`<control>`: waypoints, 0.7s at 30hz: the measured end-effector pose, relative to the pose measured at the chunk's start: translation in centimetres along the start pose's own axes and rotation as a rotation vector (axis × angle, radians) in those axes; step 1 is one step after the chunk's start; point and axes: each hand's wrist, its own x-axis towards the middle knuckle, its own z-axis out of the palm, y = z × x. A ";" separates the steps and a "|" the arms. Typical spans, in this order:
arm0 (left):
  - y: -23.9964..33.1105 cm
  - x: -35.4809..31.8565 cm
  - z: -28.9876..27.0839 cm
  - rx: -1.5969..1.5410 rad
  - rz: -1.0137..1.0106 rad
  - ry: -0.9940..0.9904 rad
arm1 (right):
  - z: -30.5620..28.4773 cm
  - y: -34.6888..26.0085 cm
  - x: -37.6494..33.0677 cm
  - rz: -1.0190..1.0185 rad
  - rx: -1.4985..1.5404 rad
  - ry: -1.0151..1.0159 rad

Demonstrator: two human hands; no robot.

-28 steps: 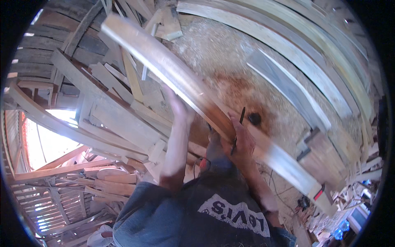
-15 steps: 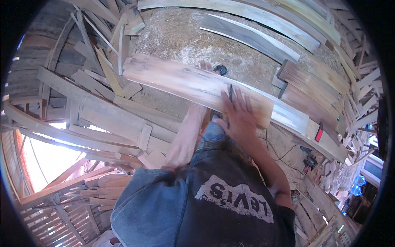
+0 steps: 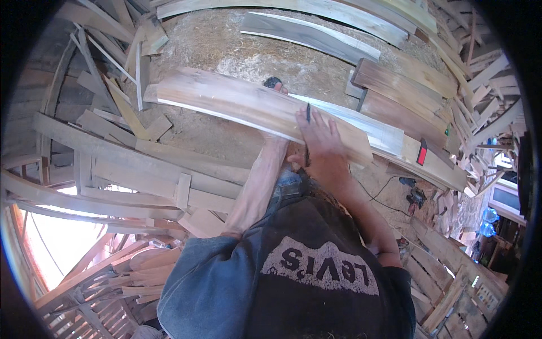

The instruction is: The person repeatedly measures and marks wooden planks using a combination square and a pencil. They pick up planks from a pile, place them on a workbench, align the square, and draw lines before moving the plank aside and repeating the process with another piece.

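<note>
I hold a long pale wooden plank (image 3: 226, 101) across my front, slanting down to the right. My right hand (image 3: 322, 141) grips its near edge, fingers spread on top and thumb beneath, with a dark pencil (image 3: 308, 112) stuck between two fingers. My left forearm (image 3: 257, 186) reaches up under the plank. My left hand is almost wholly hidden behind the board, with only a fingertip (image 3: 282, 89) showing over the far edge. A dark round object (image 3: 272, 82) peeks out just beyond that edge.
Sawdust-covered ground (image 3: 226, 45) lies beyond the plank. Brown boards (image 3: 395, 96) are stacked at the right, with a small red-and-black tool (image 3: 422, 151) on one. A corded power tool (image 3: 415, 196) lies lower right. Scrap laths (image 3: 113, 164) pile up at the left.
The plank has swung from a steep diagonal to nearly level and come lower. My right hand has slid up onto its top face; my left hand has gone out of sight beneath it.
</note>
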 end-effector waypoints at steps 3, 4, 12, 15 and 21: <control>-3.6 -0.7 5.6 0.527 0.188 0.335 | -1.1 6.3 -2.0 0.093 0.057 -0.079; -2.0 -1.8 5.7 0.427 0.080 0.250 | -2.5 7.3 -1.0 0.132 0.186 -0.136; -5.2 1.1 3.4 0.288 -0.361 -0.301 | -5.1 15.0 -1.2 0.408 0.780 -0.640; -4.0 3.6 -1.9 -0.137 -0.402 -0.549 | -4.4 13.9 0.6 0.375 0.623 -0.589; -6.5 1.6 -0.5 0.803 -0.048 -0.230 | 0.6 6.6 -1.4 0.190 -0.217 0.027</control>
